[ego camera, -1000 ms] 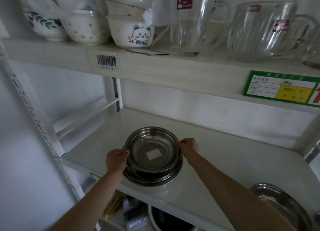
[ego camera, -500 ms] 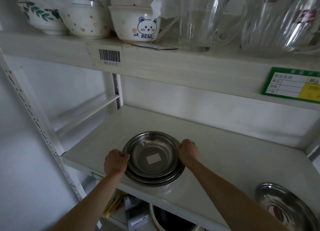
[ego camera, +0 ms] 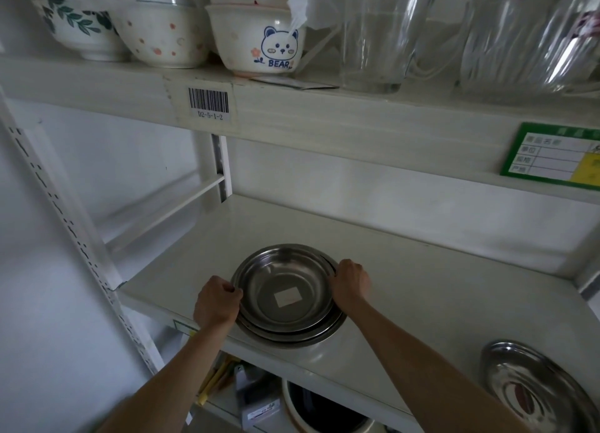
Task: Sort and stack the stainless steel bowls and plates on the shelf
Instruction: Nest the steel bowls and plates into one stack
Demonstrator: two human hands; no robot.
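Observation:
A stack of stainless steel bowls sits near the front edge of the white middle shelf, with a white label in the bottom of the top bowl. My left hand grips the stack's left rim with curled fingers. My right hand grips the right rim. A stainless steel plate lies alone at the shelf's front right corner.
The upper shelf holds ceramic bowls and glass pitchers, close overhead. A perforated upright stands at the left. Boxes and a pot sit on the shelf below.
The top bowl has been lowered and now nests in the stack. Both hands stay on the rims, and the stack has shifted slightly towards the back of the shelf.

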